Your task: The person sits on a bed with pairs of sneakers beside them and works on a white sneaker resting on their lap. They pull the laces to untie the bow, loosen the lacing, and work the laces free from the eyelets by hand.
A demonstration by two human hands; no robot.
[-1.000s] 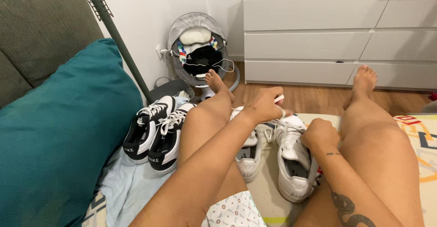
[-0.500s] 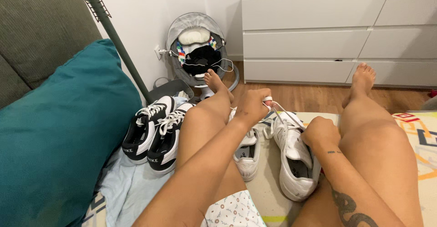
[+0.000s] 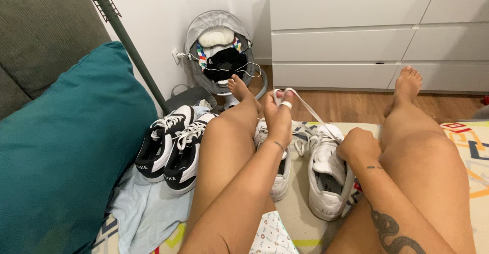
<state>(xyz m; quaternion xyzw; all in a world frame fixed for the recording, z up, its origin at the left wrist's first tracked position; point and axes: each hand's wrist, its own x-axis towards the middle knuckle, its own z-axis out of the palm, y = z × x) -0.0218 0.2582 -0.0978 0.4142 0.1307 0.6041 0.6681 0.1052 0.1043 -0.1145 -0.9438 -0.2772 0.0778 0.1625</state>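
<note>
Lace [image 3: 310, 112] runs taut from your raised left hand [image 3: 279, 117], fingers pinched shut on it, down to the white shoe [image 3: 326, 182] between your legs. Your right hand [image 3: 358, 144] is curled closed on that shoe's top edge, its mate [image 3: 279, 180] just beside. Black sneakers [image 3: 173, 144] crowd the left by the cushion [image 3: 66, 147]; bare floor [image 3: 351, 106] opens ahead toward the dresser [image 3: 377, 35].

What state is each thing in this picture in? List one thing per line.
Left hand: raised, fingers pulling a flat white shoelace taut.
Right hand: closed on the white leather sneaker, steadying it.
Second white sneaker: lying flat, partly hidden.
Black-and-white sneaker pair: laced, side by side on pale blue cloth.
White dresser drawers: shut.
</note>
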